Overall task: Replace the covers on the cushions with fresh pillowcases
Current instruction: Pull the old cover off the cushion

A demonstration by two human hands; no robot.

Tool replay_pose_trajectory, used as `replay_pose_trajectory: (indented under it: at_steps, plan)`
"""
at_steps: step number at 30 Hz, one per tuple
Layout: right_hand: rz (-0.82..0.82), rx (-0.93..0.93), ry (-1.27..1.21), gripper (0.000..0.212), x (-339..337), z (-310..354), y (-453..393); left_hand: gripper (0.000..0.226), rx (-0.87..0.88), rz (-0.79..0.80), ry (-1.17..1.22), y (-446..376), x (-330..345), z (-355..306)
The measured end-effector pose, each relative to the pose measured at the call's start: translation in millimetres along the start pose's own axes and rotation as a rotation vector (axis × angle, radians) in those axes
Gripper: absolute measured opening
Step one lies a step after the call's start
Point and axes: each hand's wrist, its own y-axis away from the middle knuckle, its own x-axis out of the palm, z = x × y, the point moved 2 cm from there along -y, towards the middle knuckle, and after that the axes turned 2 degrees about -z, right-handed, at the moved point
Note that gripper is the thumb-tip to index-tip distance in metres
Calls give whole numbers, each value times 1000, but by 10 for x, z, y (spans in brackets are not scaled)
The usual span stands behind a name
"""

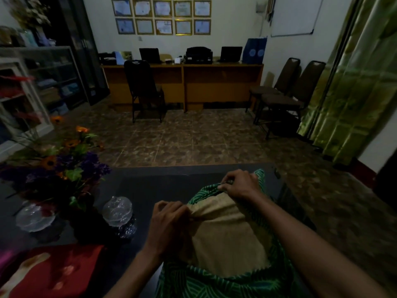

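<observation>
A tan cushion [225, 233] lies on the dark table [150, 186] in front of me, partly inside a green patterned cover [210, 284]. The cover's open edge runs round the cushion's far end and right side. My left hand [169, 222] grips the cushion's bunched near-left corner. Further back, my right hand [240, 183] pinches the green cover's edge at the cushion's far corner. A red cloth with pale patches [49, 274] lies at the table's near left.
A vase of orange and purple flowers [62, 168] stands on the table's left, with two clear glass jars [118, 214] beside it. Beyond the table lies tiled floor, a desk with laptops [182, 82], dark chairs [285, 93] and a green curtain [354, 82].
</observation>
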Motion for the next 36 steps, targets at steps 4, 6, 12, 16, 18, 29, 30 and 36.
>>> replay_pose_trajectory:
  at_steps: [4, 6, 12, 16, 18, 29, 30, 36]
  plan:
    - [238, -73, 41, 78, -69, -177, 95, 13, -160, 156, 15, 10, 61, 61]
    - [240, -69, 45, 70, -68, -260, 100, 27, -227, 189, 72, -79, 89, -69]
    - [173, -116, -147, 37, -64, -320, 155, 49, -178, 311, 198, -506, 430, -853]
    - [149, -76, -97, 51, -62, -616, 229, 9, -240, 321, 116, -473, 659, -913]
    - [82, -40, -12, 40, -25, -796, 296, 7, -238, 299, 102, -416, 729, -877]
    - [-304, 162, -29, 13, -198, -900, 196, 5, -197, 127, 253, -211, 586, -771]
    - [-310, 185, -50, 13, -204, -899, 191, 7, -187, 114, 253, -211, 576, -775]
    - [-271, 257, -507, 20, 21, -926, 179, 11, -177, 124, 266, -224, 559, -724]
